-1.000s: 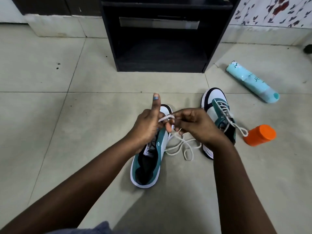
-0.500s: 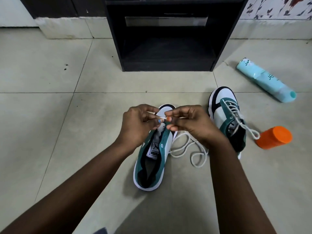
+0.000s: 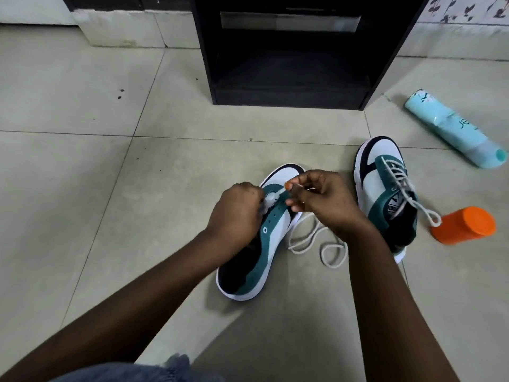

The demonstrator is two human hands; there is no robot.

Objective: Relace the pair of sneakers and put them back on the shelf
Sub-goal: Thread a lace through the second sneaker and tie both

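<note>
Unlaced green-and-white sneaker [image 3: 271, 232] — left hand [image 3: 234, 213] is pinching its white shoelace [image 3: 311, 241] at the eyelets; right hand [image 3: 325, 199] is pinching the lace tip just beside — slack is trailing below the right hand.

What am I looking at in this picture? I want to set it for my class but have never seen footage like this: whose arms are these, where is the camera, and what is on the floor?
No machine here: a person wears a camera on the head, looking forward and down, so the two arms reaching in from the bottom are their own. They are relacing sneakers on a tiled floor.

The left hand grips the near sneaker at its eyelets, where the lace bunches. The right hand pinches the white lace, whose loose length lies looped on the floor beside that shoe.

The other sneaker, to the right, has its lace through the eyelets, with an end trailing off. Beside it lie an orange container and a pale blue bottle, both on their sides. Ahead stands the black shelf where the shoes belong.
</note>
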